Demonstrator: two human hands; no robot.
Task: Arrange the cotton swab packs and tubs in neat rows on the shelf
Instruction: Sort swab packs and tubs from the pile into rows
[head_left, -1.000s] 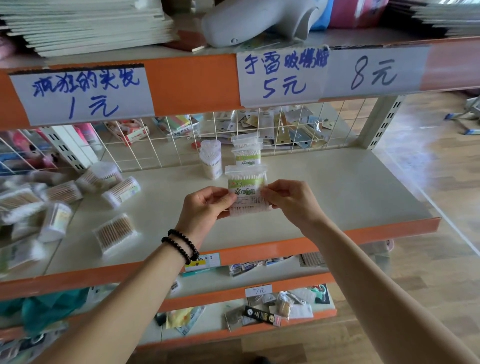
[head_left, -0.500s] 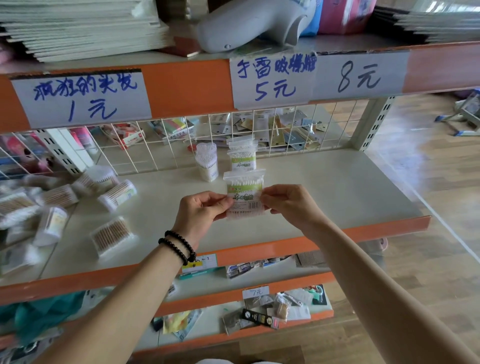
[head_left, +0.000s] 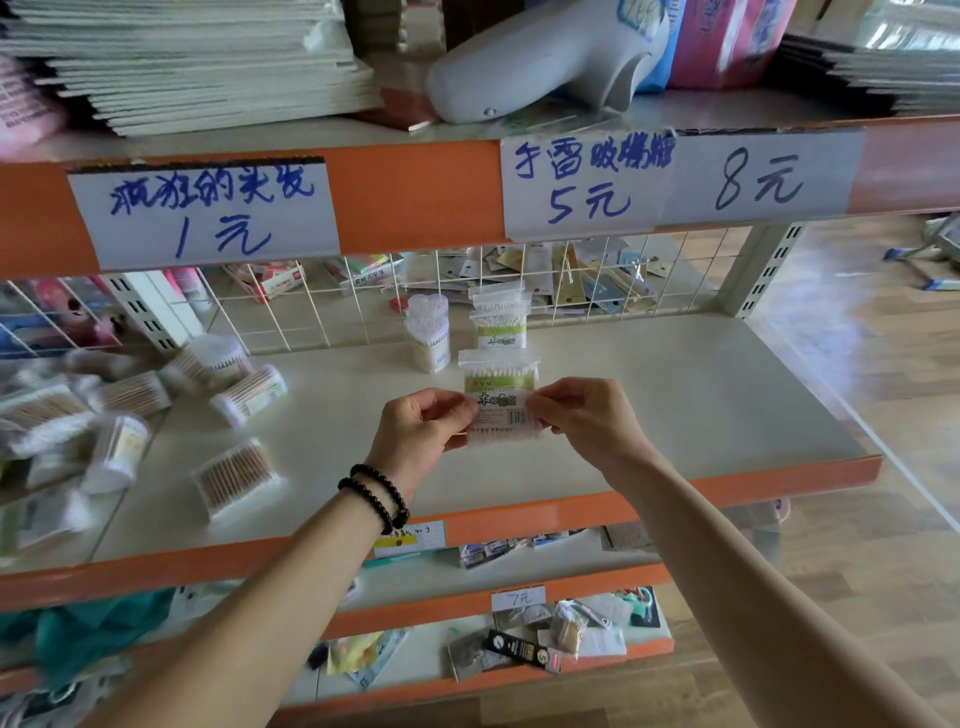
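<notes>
**Swab pack held upright between both hands at mid-frame**

Swab pack (head_left: 500, 397), a clear bag with a green label and a barcode, stands upright just above the shelf (head_left: 675, 405) at the centre of the frame. The left hand (head_left: 421, 431) pinches its left edge with curled fingers (head_left: 460, 410); the right hand (head_left: 589, 421) pinches its right edge the same way. A beaded bracelet (head_left: 376, 496) circles the left wrist.

Behind the held pack, toward the wire grid (head_left: 311, 322), a second pack (head_left: 500, 322) stands upright, with a heart-shaped tub (head_left: 428, 332) just beside it on its left. At the left of the frame, several round tubs (head_left: 249, 397) lie tipped on their sides, well apart from the standing pair, and a flat box of swabs (head_left: 234, 475) lies near the shelf's front edge. Handwritten price signs (head_left: 202, 213) hang on the orange rail above.
</notes>
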